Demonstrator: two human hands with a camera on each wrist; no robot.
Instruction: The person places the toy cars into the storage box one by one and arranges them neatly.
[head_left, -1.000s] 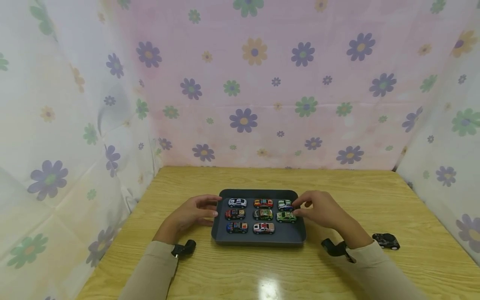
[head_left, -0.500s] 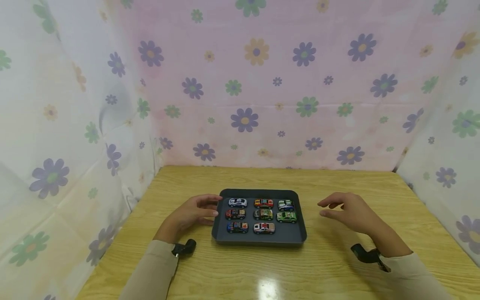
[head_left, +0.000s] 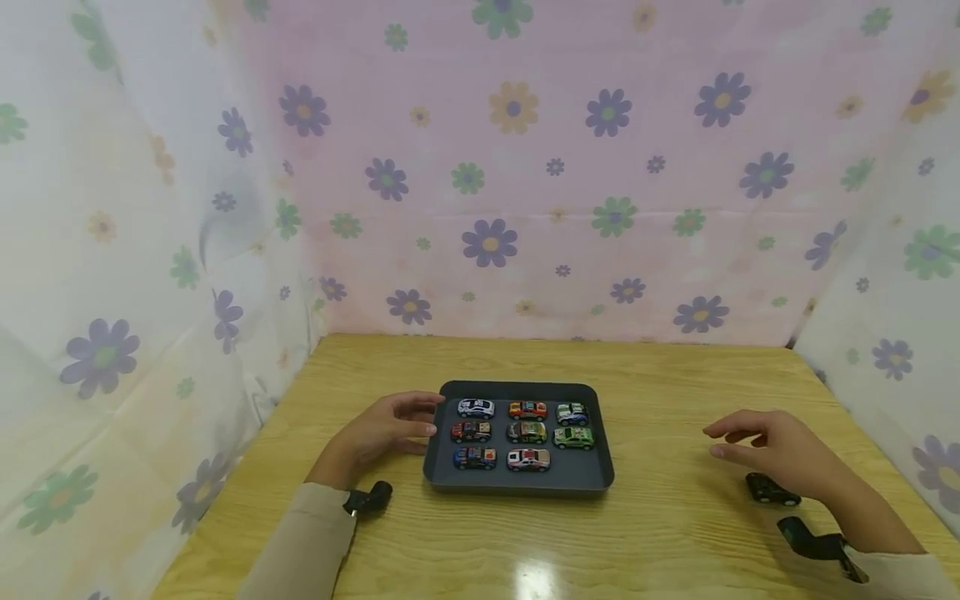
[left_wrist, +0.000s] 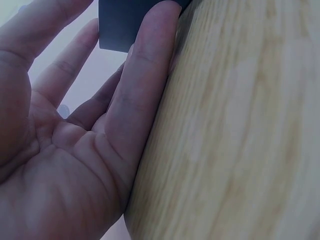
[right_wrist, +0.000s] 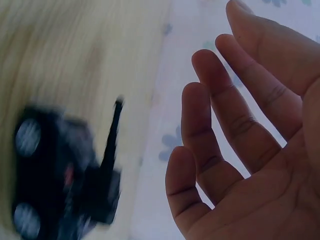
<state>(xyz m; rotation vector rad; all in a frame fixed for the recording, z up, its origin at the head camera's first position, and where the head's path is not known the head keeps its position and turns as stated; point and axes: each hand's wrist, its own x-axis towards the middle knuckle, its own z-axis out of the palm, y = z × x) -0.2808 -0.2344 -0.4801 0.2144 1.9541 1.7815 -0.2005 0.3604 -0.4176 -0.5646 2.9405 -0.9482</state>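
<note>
A dark grey tray (head_left: 525,485) lies on the table, holding several small toy cars in rows. Among them are a white car (head_left: 476,407), a red-orange car (head_left: 527,410) and a green car (head_left: 573,437). My left hand (head_left: 375,432) is at the tray's left side, fingers relaxed; in the left wrist view its fingertips meet the tray's wall (left_wrist: 117,30). Over on the right, my right hand (head_left: 787,454) hovers with loose fingers, holding nothing. Below it stands a black toy vehicle (right_wrist: 55,175) with a gun barrel, partly hidden by the hand in the head view.
The wooden table (head_left: 600,550) reaches back to a pink flowered cloth (head_left: 562,183). White flowered cloth hangs at the left (head_left: 165,250) and right sides. At the tray's front right corner its bare floor (head_left: 581,471) shows.
My right hand has left the green cars at the tray's right side and moved right and nearer, over to the black toy vehicle. The left hand and the cars have stayed put.
</note>
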